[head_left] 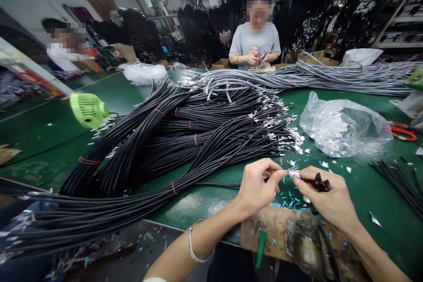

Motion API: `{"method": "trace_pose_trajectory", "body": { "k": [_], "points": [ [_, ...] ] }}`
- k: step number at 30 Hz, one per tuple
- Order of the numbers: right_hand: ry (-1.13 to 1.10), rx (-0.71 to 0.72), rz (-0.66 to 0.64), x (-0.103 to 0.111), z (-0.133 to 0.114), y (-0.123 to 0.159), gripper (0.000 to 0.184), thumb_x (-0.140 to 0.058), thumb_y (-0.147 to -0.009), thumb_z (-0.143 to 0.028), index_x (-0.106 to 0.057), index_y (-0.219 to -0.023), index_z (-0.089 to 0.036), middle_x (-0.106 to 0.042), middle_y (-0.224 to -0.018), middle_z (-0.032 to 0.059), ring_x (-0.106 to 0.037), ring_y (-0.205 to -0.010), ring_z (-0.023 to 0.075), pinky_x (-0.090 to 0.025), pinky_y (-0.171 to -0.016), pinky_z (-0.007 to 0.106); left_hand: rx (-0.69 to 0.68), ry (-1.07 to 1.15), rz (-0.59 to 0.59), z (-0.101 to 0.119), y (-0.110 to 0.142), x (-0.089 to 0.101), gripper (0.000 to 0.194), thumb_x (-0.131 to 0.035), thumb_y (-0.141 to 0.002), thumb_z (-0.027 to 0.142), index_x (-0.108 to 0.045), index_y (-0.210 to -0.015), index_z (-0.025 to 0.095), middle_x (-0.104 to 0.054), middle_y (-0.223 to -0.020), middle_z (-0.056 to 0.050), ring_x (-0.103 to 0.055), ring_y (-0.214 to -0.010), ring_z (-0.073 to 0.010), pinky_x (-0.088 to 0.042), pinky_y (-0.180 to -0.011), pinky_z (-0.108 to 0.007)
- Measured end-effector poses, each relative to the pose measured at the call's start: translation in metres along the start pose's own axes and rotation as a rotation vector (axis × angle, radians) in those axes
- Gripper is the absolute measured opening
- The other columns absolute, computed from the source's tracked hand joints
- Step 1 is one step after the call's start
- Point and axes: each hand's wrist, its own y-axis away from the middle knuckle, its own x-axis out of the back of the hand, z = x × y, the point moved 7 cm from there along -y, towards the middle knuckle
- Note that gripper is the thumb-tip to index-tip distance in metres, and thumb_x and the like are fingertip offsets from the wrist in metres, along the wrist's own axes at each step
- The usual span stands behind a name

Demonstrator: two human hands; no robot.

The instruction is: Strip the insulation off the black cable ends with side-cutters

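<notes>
My left hand [259, 185] is closed in a pinch on a thin black cable [218, 184], which trails off to the left over the table. Thumb and finger of my right hand [330, 194] grip the white wrapping [294, 174] at that cable's end, and the two hands almost meet there. A dark brown tool with a jagged outline [321, 183] is tucked in my right hand; its kind is hard to make out. Thin coloured wires show at the tip. Below lie small blue scraps [291, 202] and bits of white film.
Bundles of black cables [158, 141] with red ties fill the left. Grey cables [313, 77] lie behind. A clear plastic bag [343, 125], orange-handled scissors [403, 131], a green fan [88, 110] and a wooden board with a fixture [264, 233] surround me. Two people sit across.
</notes>
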Motion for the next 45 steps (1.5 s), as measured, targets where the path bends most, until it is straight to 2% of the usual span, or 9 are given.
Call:
{"method": "trace_pose_trajectory", "body": {
  "k": [3, 6, 11, 14, 22, 29, 33, 38, 45],
  "points": [
    [0.053, -0.034, 0.102, 0.012, 0.006, 0.0, 0.021, -0.062, -0.078, -0.033, -0.062, -0.063, -0.018, -0.052, -0.056, -0.0016, -0.042, -0.05, 0.0106, -0.034, -0.047, 0.024, 0.069, 0.065, -0.089, -0.002, -0.007, 0.009, 0.032, -0.05, -0.087, 0.04, -0.061, -0.074, 0.012, -0.058, -0.054, 0.0, -0.056, -0.045, -0.0098, -0.046, -0.046, -0.019],
    [0.087, -0.102, 0.268, 0.029, 0.014, -0.001, 0.026, -0.063, -0.076, -0.039, -0.06, -0.06, -0.019, -0.052, -0.054, -0.0021, -0.043, -0.049, 0.0104, -0.035, -0.047, 0.023, 0.07, -0.185, -0.299, -0.006, -0.013, 0.012, 0.046, -0.04, -0.091, 0.044, -0.067, -0.072, 0.012, -0.067, -0.065, -0.005, -0.063, -0.06, -0.0142, -0.05, -0.062, -0.024],
    [0.189, -0.047, 0.255, 0.029, 0.013, -0.007, 0.032, -0.059, -0.078, -0.043, -0.06, -0.057, -0.019, -0.048, -0.048, -0.0032, -0.04, -0.044, 0.0093, -0.033, -0.046, 0.023, -0.048, -0.96, 0.029, -0.01, -0.026, 0.047, 0.018, -0.064, -0.079, 0.026, -0.066, -0.097, 0.02, -0.065, -0.095, -0.007, -0.058, -0.09, -0.0223, -0.045, -0.077, -0.032],
    [0.271, 0.004, 0.168, 0.02, 0.013, -0.01, 0.033, -0.057, -0.08, -0.043, -0.062, -0.058, -0.018, -0.051, -0.049, -0.0028, -0.042, -0.045, 0.0095, -0.033, -0.047, 0.023, -0.044, -1.074, 0.02, -0.021, -0.029, 0.049, 0.015, -0.064, -0.076, 0.013, -0.065, -0.089, 0.019, -0.063, -0.089, -0.006, -0.054, -0.094, -0.0247, -0.042, -0.08, -0.036],
    [0.352, 0.072, 0.027, 0.003, 0.024, -0.016, 0.036, -0.052, -0.083, -0.043, -0.063, -0.06, -0.018, -0.056, -0.052, -0.0011, -0.045, -0.047, 0.0112, -0.034, -0.048, 0.024, -0.098, -0.87, -0.025, -0.015, -0.029, 0.05, 0.012, -0.054, -0.08, 0.009, -0.057, -0.088, 0.017, -0.059, -0.087, -0.005, -0.053, -0.087, -0.0207, -0.044, -0.077, -0.034],
    [0.02, 0.015, 0.083, 0.007, 0.027, -0.013, 0.027, -0.06, -0.078, -0.04, -0.068, -0.085, -0.016, -0.066, -0.073, 0.0043, -0.056, -0.059, 0.0152, -0.044, -0.054, 0.025, -0.228, -0.356, -0.323, 0.012, -0.01, 0.0, 0.014, -0.06, -0.082, 0.018, -0.06, -0.094, 0.013, -0.064, -0.08, -0.002, -0.06, -0.067, -0.0098, -0.049, -0.064, -0.019],
    [-0.087, 0.036, 0.068, 0.01, 0.013, -0.01, 0.02, -0.059, -0.08, -0.035, -0.067, -0.078, -0.017, -0.064, -0.069, 0.0035, -0.059, -0.064, 0.0167, -0.044, -0.054, 0.025, -0.208, -0.022, -0.249, 0.017, -0.004, -0.012, 0.019, -0.062, -0.081, 0.024, -0.067, -0.091, 0.009, -0.065, -0.083, -0.007, -0.06, -0.071, -0.0132, -0.05, -0.064, -0.022],
    [-0.135, -0.03, 0.117, 0.016, 0.013, -0.004, 0.019, -0.061, -0.079, -0.031, -0.07, -0.088, -0.018, -0.066, -0.07, 0.0035, -0.06, -0.064, 0.0164, -0.045, -0.05, 0.024, -0.222, -0.017, -0.086, 0.022, -0.001, -0.008, 0.025, -0.062, -0.08, 0.024, -0.066, -0.101, 0.012, -0.064, -0.08, -0.006, -0.059, -0.07, -0.0142, -0.049, -0.065, -0.024],
    [-0.142, -0.043, 0.2, 0.018, 0.013, 0.0, 0.016, -0.065, -0.076, -0.03, -0.068, -0.084, -0.017, -0.063, -0.062, 0.0017, -0.055, -0.053, 0.0131, -0.041, -0.043, 0.023, -0.361, -0.301, -0.215, 0.038, 0.007, -0.018, 0.035, -0.043, -0.09, 0.013, -0.06, -0.119, 0.02, -0.053, -0.078, -0.004, -0.05, -0.072, -0.014, -0.044, -0.068, -0.025]
  ]
}}
